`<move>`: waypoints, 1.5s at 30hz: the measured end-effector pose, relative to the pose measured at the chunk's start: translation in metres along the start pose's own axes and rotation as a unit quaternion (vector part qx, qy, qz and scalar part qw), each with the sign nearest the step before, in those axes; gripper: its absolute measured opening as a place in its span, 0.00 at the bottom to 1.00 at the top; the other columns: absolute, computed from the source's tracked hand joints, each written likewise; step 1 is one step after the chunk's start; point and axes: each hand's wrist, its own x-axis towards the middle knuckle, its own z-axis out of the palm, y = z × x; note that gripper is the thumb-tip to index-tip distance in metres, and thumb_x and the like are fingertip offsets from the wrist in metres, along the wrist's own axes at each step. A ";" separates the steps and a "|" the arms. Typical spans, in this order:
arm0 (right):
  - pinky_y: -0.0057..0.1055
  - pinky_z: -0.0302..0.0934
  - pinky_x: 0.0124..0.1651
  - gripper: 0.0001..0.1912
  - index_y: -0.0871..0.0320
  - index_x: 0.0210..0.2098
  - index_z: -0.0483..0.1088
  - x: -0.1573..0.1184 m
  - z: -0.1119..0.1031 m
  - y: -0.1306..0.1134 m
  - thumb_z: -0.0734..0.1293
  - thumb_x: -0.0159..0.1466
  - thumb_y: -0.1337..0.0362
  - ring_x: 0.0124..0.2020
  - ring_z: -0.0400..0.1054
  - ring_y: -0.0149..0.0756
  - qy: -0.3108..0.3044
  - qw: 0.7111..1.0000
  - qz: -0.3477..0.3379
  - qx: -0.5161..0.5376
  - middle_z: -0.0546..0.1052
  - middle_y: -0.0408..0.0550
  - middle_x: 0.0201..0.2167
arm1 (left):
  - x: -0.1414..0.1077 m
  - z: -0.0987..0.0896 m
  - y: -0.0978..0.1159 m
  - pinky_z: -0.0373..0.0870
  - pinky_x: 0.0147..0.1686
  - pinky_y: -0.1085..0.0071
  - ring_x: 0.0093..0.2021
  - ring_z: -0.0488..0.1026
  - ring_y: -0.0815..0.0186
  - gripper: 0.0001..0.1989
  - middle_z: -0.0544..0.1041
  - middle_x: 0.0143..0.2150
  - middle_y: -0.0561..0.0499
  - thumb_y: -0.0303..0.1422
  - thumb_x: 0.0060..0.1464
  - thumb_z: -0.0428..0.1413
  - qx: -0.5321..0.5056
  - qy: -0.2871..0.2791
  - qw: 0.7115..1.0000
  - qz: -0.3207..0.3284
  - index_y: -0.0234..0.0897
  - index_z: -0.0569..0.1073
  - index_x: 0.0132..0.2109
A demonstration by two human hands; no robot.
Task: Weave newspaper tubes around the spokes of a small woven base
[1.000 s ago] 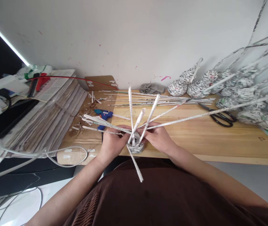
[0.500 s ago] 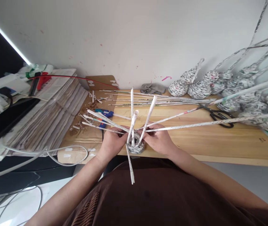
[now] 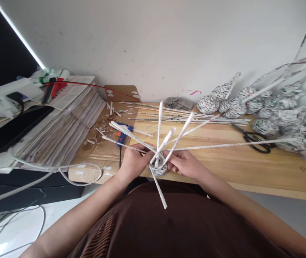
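Note:
A small round basket woven from rolled newspaper (image 3: 158,170) is held between my two hands near the table's front edge. Several paper tubes (image 3: 181,134) stick up and outward from its rim, and one points down toward my lap. My left hand (image 3: 136,161) is closed on the basket's left side, with its fingertips partly hidden behind the tubes. On the right side, my right hand (image 3: 182,163) pinches with thumb and fingers at the rim. Two long thin tubes (image 3: 217,146) run out to the right past that hand.
Behind the basket lie loose paper tubes (image 3: 196,117). Black scissors (image 3: 257,139) rest at right, before a heap of woven paper shapes (image 3: 271,104). A blue glue gun (image 3: 123,134) and paper scraps lie at left, beside stacked newspapers (image 3: 74,122) carrying a dark phone (image 3: 31,123). A grey cloth (image 3: 179,103) touches the wall.
The view has shifted slightly, so the scene sits further right. The upright tubes lean more to the right, and the long right-hand tubes have swung. Both hands stay at the basket.

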 end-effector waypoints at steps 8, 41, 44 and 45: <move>0.29 0.64 0.35 0.06 0.54 0.36 0.78 -0.009 -0.006 -0.015 0.68 0.63 0.63 0.29 0.73 0.34 0.127 0.948 -0.210 -0.202 0.81 0.44 0.30 | 0.001 0.002 0.000 0.76 0.35 0.69 0.32 0.80 0.60 0.09 0.84 0.32 0.46 0.30 0.49 0.59 0.005 -0.011 1.000 0.014 0.32 0.82 0.36; 0.37 0.74 0.41 0.22 0.55 0.43 0.72 -0.004 0.013 -0.005 0.77 0.53 0.56 0.35 0.77 0.39 0.132 0.975 -0.147 0.101 0.79 0.46 0.32 | -0.008 0.009 -0.006 0.78 0.41 0.69 0.36 0.82 0.61 0.07 0.85 0.36 0.48 0.29 0.48 0.64 -0.019 0.044 0.997 0.066 0.36 0.83 0.37; 0.37 0.74 0.37 0.23 0.53 0.41 0.70 -0.012 0.015 -0.008 0.79 0.50 0.55 0.32 0.76 0.39 0.130 0.969 -0.157 0.137 0.79 0.45 0.33 | -0.008 0.008 -0.010 0.78 0.41 0.69 0.37 0.82 0.61 0.07 0.85 0.37 0.47 0.31 0.50 0.64 -0.015 0.039 0.994 0.097 0.36 0.83 0.39; 0.36 0.73 0.36 0.26 0.52 0.43 0.70 -0.014 0.015 -0.009 0.80 0.49 0.55 0.32 0.76 0.39 0.127 0.969 -0.159 0.143 0.78 0.45 0.34 | -0.008 0.007 -0.010 0.78 0.41 0.69 0.38 0.82 0.60 0.07 0.85 0.38 0.46 0.31 0.51 0.63 -0.011 0.035 0.994 0.106 0.35 0.83 0.39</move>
